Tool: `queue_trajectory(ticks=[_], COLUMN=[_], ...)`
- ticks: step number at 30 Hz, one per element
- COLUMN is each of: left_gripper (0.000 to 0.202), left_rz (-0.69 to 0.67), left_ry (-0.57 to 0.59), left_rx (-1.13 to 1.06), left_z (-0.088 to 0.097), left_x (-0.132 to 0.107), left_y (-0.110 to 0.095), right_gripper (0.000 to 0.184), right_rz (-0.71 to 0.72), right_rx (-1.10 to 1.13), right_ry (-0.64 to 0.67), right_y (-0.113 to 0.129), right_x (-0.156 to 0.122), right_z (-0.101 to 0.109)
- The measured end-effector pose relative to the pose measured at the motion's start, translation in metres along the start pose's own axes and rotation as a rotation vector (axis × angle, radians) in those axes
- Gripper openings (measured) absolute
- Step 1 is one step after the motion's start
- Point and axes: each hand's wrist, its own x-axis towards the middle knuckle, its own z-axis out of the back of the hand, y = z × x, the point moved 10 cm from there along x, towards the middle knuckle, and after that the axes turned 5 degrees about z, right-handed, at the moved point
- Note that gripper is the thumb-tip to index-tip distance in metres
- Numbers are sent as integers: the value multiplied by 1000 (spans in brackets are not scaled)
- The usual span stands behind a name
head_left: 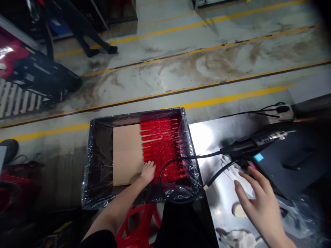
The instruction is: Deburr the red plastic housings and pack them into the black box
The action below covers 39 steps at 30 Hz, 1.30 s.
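Observation:
A dark bin [91,162] lined with clear plastic film holds rows of red parts [162,144] and a sheet of brown cardboard [126,155]. My left hand [148,171] reaches down into the bin, its curled fingers resting on the red parts at the cardboard's right edge. My right hand [258,203] hovers open, fingers spread, above the shiny metal table [207,137], just below a black handheld tool [248,146] whose black cable [170,165] loops over the bin's rim.
A red stool [139,224] stands under the bin. A dark device [297,162] lies on the table to the right, with a power strip [280,112] behind it. Yellow floor lines [181,93] cross the concrete beyond. A person's legs [90,38] stand at upper left.

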Motion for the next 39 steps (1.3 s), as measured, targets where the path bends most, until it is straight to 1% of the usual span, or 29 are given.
queue_trajectory(ticks=[3,8,11,16,18,21,23,25,30,32,34,37,39], left_gripper=[33,37,35,33,34,38,40,39,35,36,38,43,45], left_rz=[16,92,93,67,64,90,116,131,119,120,127,146,157], left_ry=[-37,-101,-94,-94,-115,-171,-205,-218,-209,-215,-232,-254,-249], left_rx=[10,34,46,57,62,68,75,83,92,91,87,78,71], left_z=[12,36,40,43,48,63,72,77,80,86,96,114,120], left_x=[8,35,42,42,47,63,74,82,82,84,92,115,130], left_y=[4,21,23,18,20,30,37,40,36,37,40,48,53], right_gripper=[36,36,34,37,37,35,34,33,32,33,34,32,32], right_rz=[3,13,15,-27,-51,-67,-44,-15,-70,-86,-88,-56,-40], right_rx=[-31,-33,-28,-6,1,-12,-18,-6,75,83,77,71,80], right_ry=[18,38,33,43,46,53,50,39,39,22,12,27,37], right_y=[-2,0,1,0,-1,-3,-1,1,1,0,-3,-8,-9], right_x=[-2,-1,0,-3,-5,-5,-3,-2,-2,-3,-4,-5,-6], right_z=[-3,-9,-10,-9,-9,-10,-11,-11,-11,-9,-8,-13,-16])
